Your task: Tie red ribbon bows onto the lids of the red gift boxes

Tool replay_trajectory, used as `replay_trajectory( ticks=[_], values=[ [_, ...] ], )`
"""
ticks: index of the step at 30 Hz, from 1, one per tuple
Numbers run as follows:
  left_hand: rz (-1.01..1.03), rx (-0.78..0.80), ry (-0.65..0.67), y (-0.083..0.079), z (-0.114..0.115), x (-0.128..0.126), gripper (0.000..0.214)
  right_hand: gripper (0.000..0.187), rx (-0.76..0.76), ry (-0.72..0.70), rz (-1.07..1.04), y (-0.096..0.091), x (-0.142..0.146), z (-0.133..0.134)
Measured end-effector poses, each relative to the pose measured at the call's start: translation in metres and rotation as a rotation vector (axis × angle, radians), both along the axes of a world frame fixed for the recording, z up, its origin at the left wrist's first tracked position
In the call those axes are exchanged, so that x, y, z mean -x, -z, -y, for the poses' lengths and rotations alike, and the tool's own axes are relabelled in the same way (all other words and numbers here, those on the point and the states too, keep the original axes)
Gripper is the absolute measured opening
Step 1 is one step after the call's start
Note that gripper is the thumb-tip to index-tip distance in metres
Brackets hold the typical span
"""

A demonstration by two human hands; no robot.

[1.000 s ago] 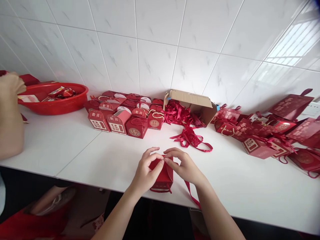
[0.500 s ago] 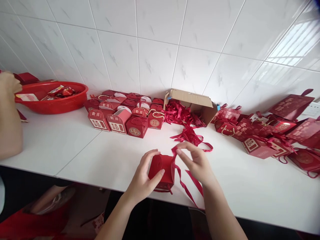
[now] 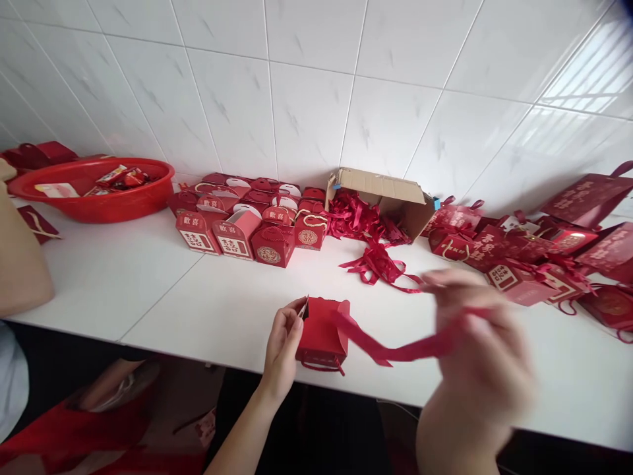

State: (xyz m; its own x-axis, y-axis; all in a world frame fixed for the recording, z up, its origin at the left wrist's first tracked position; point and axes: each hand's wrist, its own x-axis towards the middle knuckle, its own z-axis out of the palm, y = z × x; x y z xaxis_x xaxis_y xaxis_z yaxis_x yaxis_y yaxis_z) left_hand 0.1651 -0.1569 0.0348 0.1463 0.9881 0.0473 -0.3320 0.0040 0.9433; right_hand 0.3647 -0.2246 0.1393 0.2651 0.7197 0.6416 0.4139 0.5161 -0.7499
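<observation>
While fingers of our left hand [image 3: 283, 343] pinch the red box [image 3: 324, 330] at the tabletop's [image 3: 148, 290] near edge, we note ribbons [image 3: 356, 218] in the carton [image 3: 380, 188], packets [image 3: 119, 178] in the basin [image 3: 99, 208], and our blurred right hand's [image 3: 477, 356] grip indeterminable.

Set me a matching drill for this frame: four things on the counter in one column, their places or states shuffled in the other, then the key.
Things:
1. small red box
2. red basin
3. ribbon
4. cardboard box

Places or states:
a. far left on the counter, packets inside
b. by the wall, loose ribbons spilling out
c. at the counter's near edge, held by the left hand
d. stretched from the small red box to the blurred right hand

Pairs: 1-c, 2-a, 3-d, 4-b.
</observation>
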Motion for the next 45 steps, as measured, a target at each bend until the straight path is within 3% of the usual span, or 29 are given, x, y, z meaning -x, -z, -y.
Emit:
replay_trajectory(
  ticks=[4, 9, 26, 32, 37, 41, 45],
  values=[
    [0.112, 0.044, 0.007, 0.002, -0.001, 0.000, 0.032, 0.018, 0.404, -0.342, 0.215, 0.026, 0.039, -0.045],
    [0.086, 0.018, -0.009, 0.006, -0.001, 0.001, 0.027, 0.022, 0.590, -0.389, 0.389, 0.058, 0.058, -0.071],
    [0.049, -0.034, 0.026, 0.006, 0.002, 0.001, 0.026, 0.021, 0.666, -0.380, 0.360, 0.054, 0.059, -0.078],
    [-0.191, -0.070, -0.004, -0.002, -0.016, 0.007, 0.032, 0.020, 0.654, -0.411, 0.419, 0.052, 0.058, -0.076],
    [-0.383, -0.191, 0.019, -0.010, -0.024, 0.011, 0.028, 0.020, 0.638, -0.393, 0.434, 0.049, 0.058, -0.073],
    [-0.548, -0.200, -0.022, 0.003, -0.028, 0.021, 0.029, 0.018, 0.624, -0.325, 0.398, 0.050, 0.053, -0.068],
    [-0.908, -0.203, -0.143, 0.026, -0.040, 0.058, 0.031, 0.026, 0.619, -0.177, 0.257, 0.062, 0.032, -0.054]
  ],
)
